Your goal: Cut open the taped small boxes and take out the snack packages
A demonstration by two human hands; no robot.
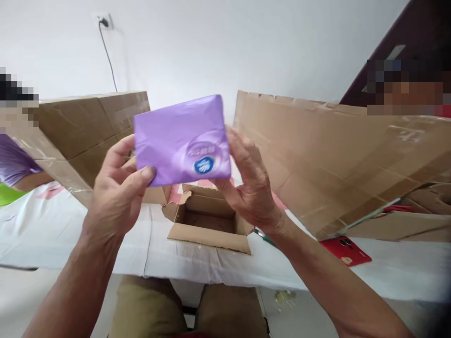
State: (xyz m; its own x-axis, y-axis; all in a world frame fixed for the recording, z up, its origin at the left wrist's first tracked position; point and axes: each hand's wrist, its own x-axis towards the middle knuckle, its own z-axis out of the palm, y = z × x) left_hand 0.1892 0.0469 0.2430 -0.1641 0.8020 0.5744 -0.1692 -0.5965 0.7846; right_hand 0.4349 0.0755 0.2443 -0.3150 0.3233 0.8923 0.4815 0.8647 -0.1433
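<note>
A purple plastic-wrapped pack, which looks like a tissue pack (pixel 169 141), is held up in front of me with a blue logo near its lower right. My left hand (pixel 118 188) grips its left end, thumb on the front face. Around the right end closes my right hand (pixel 248 180), with the fingertips partly hidden behind the pack. Below the pack, a small cardboard box (pixel 209 239) stands on the white-covered table with its flaps open. The part of its inside that shows holds nothing.
Tall cardboard panels rise at the left (pixel 88 122) and right (pixel 317 159). A red phone (pixel 347 251) lies at the right, and a green-handled tool (pixel 265 237) rests beside the small box. Parts of other people show at both sides, including a purple sleeve (pixel 16 157).
</note>
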